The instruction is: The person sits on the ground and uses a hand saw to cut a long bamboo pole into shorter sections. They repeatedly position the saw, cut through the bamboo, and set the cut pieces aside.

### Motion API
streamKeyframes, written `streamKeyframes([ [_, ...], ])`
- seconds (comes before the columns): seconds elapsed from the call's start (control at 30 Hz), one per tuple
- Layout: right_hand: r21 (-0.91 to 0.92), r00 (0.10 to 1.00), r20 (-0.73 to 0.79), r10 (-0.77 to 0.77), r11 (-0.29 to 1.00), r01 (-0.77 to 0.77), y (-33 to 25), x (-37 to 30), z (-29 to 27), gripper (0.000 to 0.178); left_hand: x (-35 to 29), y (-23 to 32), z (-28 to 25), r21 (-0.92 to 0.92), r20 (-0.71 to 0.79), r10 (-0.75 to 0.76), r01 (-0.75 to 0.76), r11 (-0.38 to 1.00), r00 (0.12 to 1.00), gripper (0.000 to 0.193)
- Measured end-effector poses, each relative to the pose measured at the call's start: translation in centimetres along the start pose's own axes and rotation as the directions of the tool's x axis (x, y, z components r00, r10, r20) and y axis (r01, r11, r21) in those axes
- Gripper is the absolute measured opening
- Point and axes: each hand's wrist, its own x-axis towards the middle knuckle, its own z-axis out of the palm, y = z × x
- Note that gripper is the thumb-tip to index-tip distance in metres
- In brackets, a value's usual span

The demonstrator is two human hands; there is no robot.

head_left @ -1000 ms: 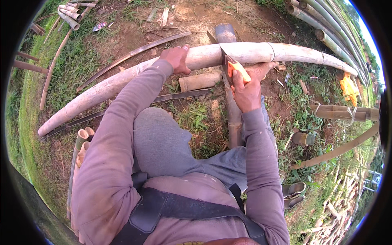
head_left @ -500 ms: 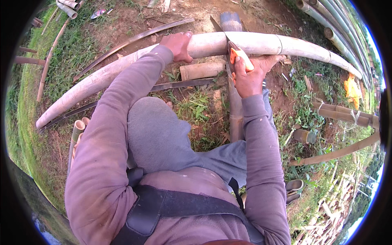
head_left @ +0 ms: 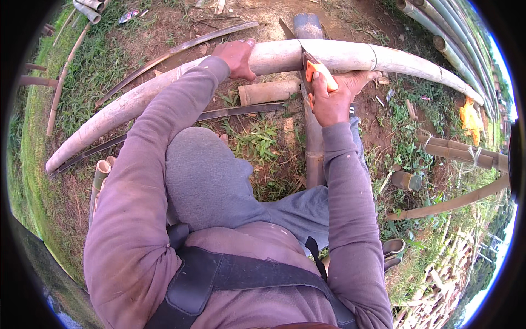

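A long pale bamboo pole (head_left: pixel 350 55) spans the view from side to side, its ends bent downward by the lens. My left hand (head_left: pixel 236 59) is closed over it, left of the saw. In my right hand (head_left: pixel 333 104) is a handsaw, gripped by its orange and white handle (head_left: pixel 319 75). The dark saw blade (head_left: pixel 289 34) crosses the pole, and its tip sticks out on the far side. Whether its teeth are in a cut cannot be made out. Under the pole lies a thicker bamboo support (head_left: pixel 314 162). My bare foot (head_left: pixel 361 81) is beside my right hand, against the pole's near side.
A short bamboo piece (head_left: pixel 268 92) and a dark split strip (head_left: pixel 241 111) lie nearer me. Another strip (head_left: pixel 175 55) rests beyond the pole. Bamboo poles (head_left: pixel 449 52) are stacked far right, near an orange bag (head_left: pixel 469 122). Tied bamboo (head_left: pixel 455 152) stands right.
The whole view has shifted slightly. Both hands keep their grips, and the saw stays at the same place across the pole with no clear stroke visible.
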Motion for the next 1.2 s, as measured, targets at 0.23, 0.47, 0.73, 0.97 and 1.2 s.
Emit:
streamKeyframes([
  [0.23,-0.034,0.988,0.036,0.149,0.988,-0.148,0.8,-18.1,-10.8,0.019,-0.6,-0.5,0.4,0.001,0.036,-0.035,0.035,0.999,0.999,0.102],
  [0.47,-0.062,0.998,-0.055,-0.023,0.998,0.019,1.3,-17.8,-9.5,0.018,-0.6,-0.4,0.2,0.062,-0.044,-0.005,0.008,0.998,0.999,0.11],
  [0.73,-0.096,0.992,-0.081,-0.095,0.992,0.087,2.0,-18.8,-8.1,0.019,-1.2,-0.3,0.7,0.065,-0.12,0.031,-0.023,0.998,0.992,0.112],
  [0.97,-0.099,0.993,-0.08,-0.089,0.992,0.081,1.5,-19.1,-8.4,0.022,-1.2,-0.2,0.8,0.088,-0.068,0.0,0.006,0.996,0.998,0.116],
  [1.2,-0.117,0.988,-0.1,-0.121,0.987,0.109,1.8,-19.4,-8.7,0.022,-1.4,1.0,0.5,0.072,-0.078,0.038,-0.032,0.997,0.996,0.116],
])
